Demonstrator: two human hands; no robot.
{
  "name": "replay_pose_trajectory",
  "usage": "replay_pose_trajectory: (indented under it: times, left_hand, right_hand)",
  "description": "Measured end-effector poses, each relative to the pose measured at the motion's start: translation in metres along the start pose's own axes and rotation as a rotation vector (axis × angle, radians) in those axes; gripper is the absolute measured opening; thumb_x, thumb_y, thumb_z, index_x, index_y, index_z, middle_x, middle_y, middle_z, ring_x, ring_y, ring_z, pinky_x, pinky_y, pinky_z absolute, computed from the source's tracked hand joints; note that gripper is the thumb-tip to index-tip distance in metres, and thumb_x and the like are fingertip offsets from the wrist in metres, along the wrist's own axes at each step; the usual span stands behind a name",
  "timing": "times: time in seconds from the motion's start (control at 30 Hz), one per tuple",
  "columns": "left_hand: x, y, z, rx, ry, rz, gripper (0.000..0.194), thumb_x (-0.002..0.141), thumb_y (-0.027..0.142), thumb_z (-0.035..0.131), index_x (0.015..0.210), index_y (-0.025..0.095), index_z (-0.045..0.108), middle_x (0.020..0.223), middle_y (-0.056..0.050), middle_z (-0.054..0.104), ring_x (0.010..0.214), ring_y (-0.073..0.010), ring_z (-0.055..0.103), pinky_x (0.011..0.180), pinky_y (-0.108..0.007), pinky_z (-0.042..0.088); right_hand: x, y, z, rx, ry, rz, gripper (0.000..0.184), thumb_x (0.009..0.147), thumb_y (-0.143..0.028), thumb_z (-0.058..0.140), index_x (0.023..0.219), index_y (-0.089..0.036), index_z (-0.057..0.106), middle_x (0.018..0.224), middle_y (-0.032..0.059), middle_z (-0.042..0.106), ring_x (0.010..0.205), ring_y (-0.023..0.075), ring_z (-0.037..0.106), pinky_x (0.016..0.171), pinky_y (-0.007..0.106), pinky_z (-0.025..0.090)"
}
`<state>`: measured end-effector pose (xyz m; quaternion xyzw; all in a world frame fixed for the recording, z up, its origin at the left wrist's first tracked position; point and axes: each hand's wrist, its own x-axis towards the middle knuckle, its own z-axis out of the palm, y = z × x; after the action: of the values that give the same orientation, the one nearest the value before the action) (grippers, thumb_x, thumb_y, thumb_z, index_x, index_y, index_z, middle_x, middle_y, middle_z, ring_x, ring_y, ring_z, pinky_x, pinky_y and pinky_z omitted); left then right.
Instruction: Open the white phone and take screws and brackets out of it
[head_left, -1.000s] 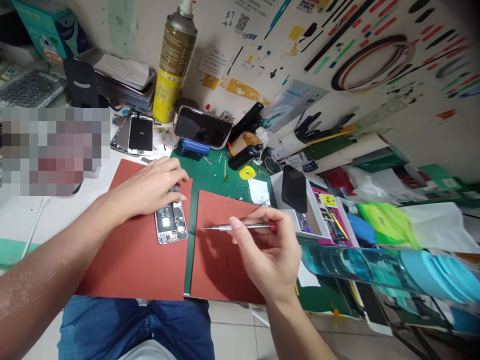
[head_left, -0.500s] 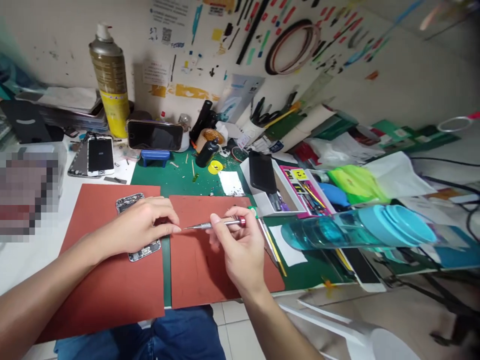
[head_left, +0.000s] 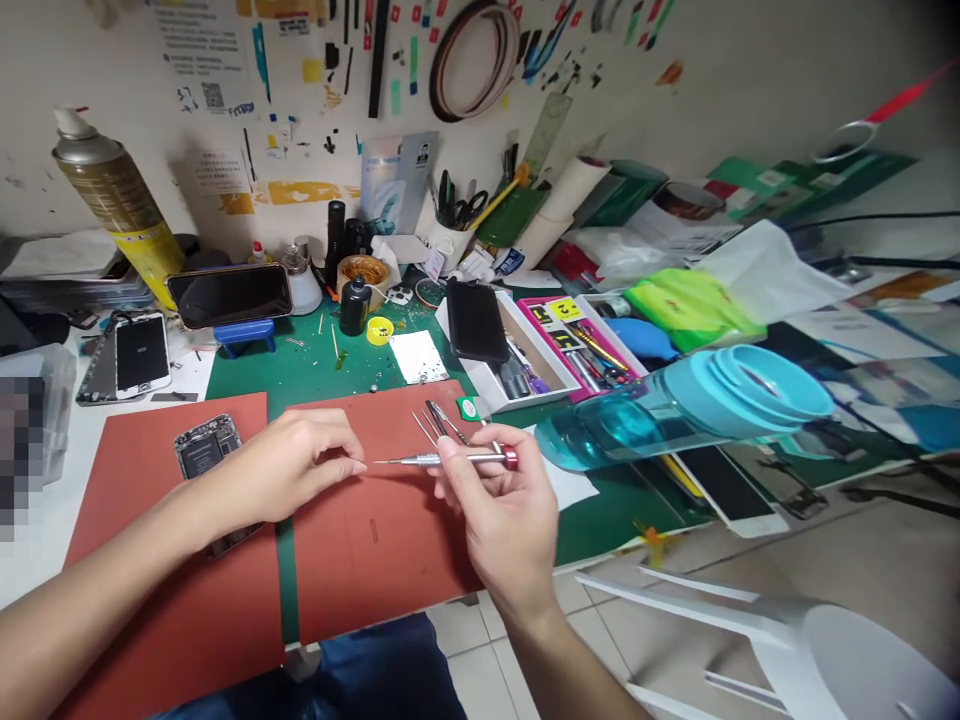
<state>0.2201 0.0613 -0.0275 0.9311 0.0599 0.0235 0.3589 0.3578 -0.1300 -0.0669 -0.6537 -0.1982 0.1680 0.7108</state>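
Screwdriver (head_left: 422, 460) in right hand (head_left: 504, 500), opened phone (head_left: 201, 455) apart

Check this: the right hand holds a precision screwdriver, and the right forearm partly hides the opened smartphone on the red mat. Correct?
Wrong forearm: the head view shows the left forearm partly hiding the opened smartphone on the red mat. The right hand holds the precision screwdriver.

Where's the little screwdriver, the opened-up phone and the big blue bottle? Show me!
Screwdriver (head_left: 414, 461): head view, on its silver metal handle.
Opened-up phone (head_left: 199, 454): head view, on its dark battery.
Blue bottle (head_left: 690, 402): head view, on its lid.
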Motion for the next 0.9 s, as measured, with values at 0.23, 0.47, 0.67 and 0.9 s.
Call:
replay_pose_trajectory:
  times: [0.23, 0.47, 0.67, 0.9]
  left_hand:
    - [0.019, -0.008, 0.029, 0.554, 0.065, 0.154, 0.038, 0.113, 0.020, 0.040, 0.103, 0.018, 0.076, 0.100, -0.010, 0.071, 0.094, -0.0248, 0.063, 0.081, -0.039, 0.046]
    - [0.022, -0.011, 0.033, 0.626, 0.014, 0.147, 0.041, 0.116, 0.022, 0.036, 0.112, 0.017, 0.076, 0.109, -0.011, 0.072, 0.102, -0.0251, 0.063, 0.086, -0.040, 0.045]
    - [0.008, -0.009, 0.019, 0.614, 0.013, 0.096, 0.045, 0.114, 0.019, 0.030, 0.123, 0.019, 0.074, 0.115, -0.012, 0.071, 0.101, -0.0253, 0.063, 0.085, -0.039, 0.047]
    - [-0.058, -0.019, -0.036, 0.461, 0.251, -0.180, 0.049, 0.115, 0.047, 0.035, 0.132, 0.022, 0.072, 0.118, -0.011, 0.069, 0.103, -0.0258, 0.068, 0.091, -0.039, 0.053]
  right_hand:
    - [-0.005, 0.000, -0.017, -0.049, 0.220, -0.135, 0.038, 0.088, -0.040, 0.089, 0.100, -0.024, 0.056, 0.060, -0.0069, 0.065, 0.047, 0.0163, 0.068, 0.049, 0.025, 0.059]
    - [-0.010, -0.001, -0.021, -0.047, 0.225, -0.166, 0.032, 0.088, -0.033, 0.088, 0.100, -0.024, 0.059, 0.062, -0.0063, 0.066, 0.048, 0.0160, 0.069, 0.049, 0.025, 0.060]
    - [-0.012, -0.004, -0.019, -0.067, 0.258, -0.213, 0.032, 0.086, -0.031, 0.090, 0.099, -0.024, 0.061, 0.069, -0.0039, 0.070, 0.050, 0.0158, 0.071, 0.050, 0.025, 0.061]
    - [-0.026, 0.003, -0.017, -0.101, 0.138, -0.228, 0.031, 0.086, -0.026, 0.091, 0.099, -0.022, 0.063, 0.089, 0.0042, 0.082, 0.065, 0.0175, 0.079, 0.063, 0.027, 0.069]
